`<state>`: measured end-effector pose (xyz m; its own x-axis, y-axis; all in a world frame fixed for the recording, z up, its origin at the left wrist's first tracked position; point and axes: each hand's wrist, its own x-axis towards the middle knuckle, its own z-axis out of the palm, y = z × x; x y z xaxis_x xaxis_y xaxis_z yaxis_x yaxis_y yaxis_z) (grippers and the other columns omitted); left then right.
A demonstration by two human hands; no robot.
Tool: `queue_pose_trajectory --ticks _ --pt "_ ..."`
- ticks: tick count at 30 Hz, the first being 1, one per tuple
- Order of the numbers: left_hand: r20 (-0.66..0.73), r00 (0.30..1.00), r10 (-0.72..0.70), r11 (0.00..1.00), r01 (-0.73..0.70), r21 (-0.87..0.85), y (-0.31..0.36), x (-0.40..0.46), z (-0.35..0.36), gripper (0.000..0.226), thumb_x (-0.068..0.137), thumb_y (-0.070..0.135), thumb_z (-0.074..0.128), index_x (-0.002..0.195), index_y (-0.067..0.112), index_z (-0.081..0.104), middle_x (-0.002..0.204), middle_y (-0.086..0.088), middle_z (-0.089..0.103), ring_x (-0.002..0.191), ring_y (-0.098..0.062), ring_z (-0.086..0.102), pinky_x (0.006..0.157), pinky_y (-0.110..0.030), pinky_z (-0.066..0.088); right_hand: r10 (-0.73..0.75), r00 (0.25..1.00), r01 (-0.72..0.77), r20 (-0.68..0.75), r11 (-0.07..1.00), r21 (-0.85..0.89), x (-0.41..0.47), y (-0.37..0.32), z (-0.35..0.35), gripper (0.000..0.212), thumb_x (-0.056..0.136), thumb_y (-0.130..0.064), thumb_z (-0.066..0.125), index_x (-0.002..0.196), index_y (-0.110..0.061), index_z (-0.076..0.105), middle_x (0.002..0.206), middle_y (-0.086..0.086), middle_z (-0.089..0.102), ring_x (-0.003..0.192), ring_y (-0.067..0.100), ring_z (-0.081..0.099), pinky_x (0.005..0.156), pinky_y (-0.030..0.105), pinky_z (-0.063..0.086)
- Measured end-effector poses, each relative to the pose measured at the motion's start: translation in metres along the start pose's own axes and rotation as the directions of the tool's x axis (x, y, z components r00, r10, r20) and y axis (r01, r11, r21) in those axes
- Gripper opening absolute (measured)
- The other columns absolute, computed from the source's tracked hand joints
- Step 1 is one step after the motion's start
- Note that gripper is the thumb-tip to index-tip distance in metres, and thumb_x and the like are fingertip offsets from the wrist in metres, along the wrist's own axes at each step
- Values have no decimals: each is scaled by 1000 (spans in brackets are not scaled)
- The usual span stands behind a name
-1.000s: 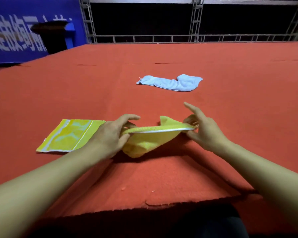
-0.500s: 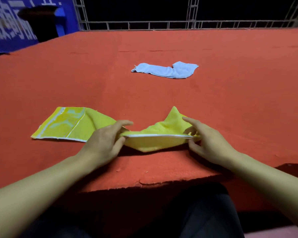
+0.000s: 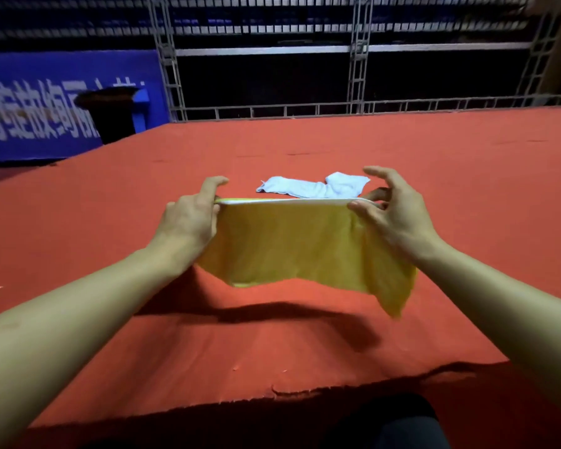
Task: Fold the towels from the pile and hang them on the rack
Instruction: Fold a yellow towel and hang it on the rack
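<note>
The red worktop (image 3: 305, 345) carries a crumpled blue towel (image 3: 314, 186) toward the middle of its far half, lying loose and unfolded. Above the near half, clear of the surface, hangs the yellow towel (image 3: 292, 244), doubled over and held up by its top edge.

That edge runs left to right, roughly parallel to the worktop's near edge, and this is the towel's long axis; the free end points down toward the worktop, sagging lower at the right corner than at the left.

The left hand (image 3: 188, 222) pinches the top left corner between thumb and fingers. The right hand (image 3: 392, 212) pinches the top right corner with thumb and a finger, its other fingers spread and lifted.

The likely trouble is the layers slipping: the grip is only at two corners, so one ply could slide out and spoil the fold. The uneven lower hem suggests the halves are already not square, and would hang crooked. No rack is clearly identifiable in view.
</note>
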<state>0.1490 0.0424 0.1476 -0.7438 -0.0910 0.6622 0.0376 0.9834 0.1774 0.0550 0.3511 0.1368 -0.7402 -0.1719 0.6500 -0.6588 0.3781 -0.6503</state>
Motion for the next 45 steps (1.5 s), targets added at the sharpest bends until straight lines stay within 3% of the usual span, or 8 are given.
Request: queue_pose_trajectory --ticks 8,14,21,25,30,34,37,45 --pt "66 998 11 960 7 -279 -6 -2 -21 37 100 13 46 137 19 45 81 -7 63 87 -39 62 77 -44 44 61 954 -25 295 992 -125 10 -17 -29 43 83 -25 78 121 -29 59 81 -13 67 70 -2 63 71 20 48" --pt "304 949 83 890 67 -450 -16 -25 -12 63 78 18 82 129 29 47 77 14 53 75 11 51 72 -4 37 173 869 -161 463 985 -65 -11 7 -27 43 82 -19 78 121 -21 62 76 3 69 59 4 53 56 18 42" --pt "420 907 -9 820 247 -516 -62 -27 13 70 80 -20 53 117 39 48 76 9 71 68 -4 61 65 -16 45 232 659 -242 715 966 -90 -23 22 -25 61 76 -21 82 129 -33 55 94 9 75 78 11 66 75 26 51" --pt "400 910 -109 872 281 -401 -77 -18 37 64 81 -10 59 128 33 48 78 9 71 64 -4 59 65 -23 43 263 689 -289 675 954 -77 -10 37 -13 69 79 -15 80 136 -35 48 92 6 76 81 13 67 78 35 54" --pt "282 906 -317 851 403 -337 -90 9 66 58 77 3 76 126 27 55 77 10 69 72 -20 64 62 -27 43 289 753 -280 591 954 -110 19 64 9 67 83 -5 76 141 -21 45 80 -5 72 66 2 61 60 16 46" --pt "73 934 -351 792 337 -508 -94 81 49 53 78 -1 71 114 34 56 79 10 70 73 -18 64 71 -33 50 152 943 -132 295 987 -87 81 63 22 67 82 -6 76 141 -18 45 84 -7 71 65 -5 59 67 15 46" --pt "-71 945 -320 796 228 -560 -87 113 26 53 78 0 72 115 35 55 80 8 71 71 -14 63 73 -33 50 38 993 -31 115 998 -61 114 52 24 70 83 -8 76 142 -25 43 89 -11 71 77 -13 60 73 9 41" --pt "300 954 10 928 103 -357 -71 -6 68 72 70 3 83 106 58 53 72 25 70 64 2 64 66 -15 47 35 981 13 191 970 -244 22 105 7 75 77 -9 81 141 -26 46 88 -22 69 99 15 66 93 39 48"
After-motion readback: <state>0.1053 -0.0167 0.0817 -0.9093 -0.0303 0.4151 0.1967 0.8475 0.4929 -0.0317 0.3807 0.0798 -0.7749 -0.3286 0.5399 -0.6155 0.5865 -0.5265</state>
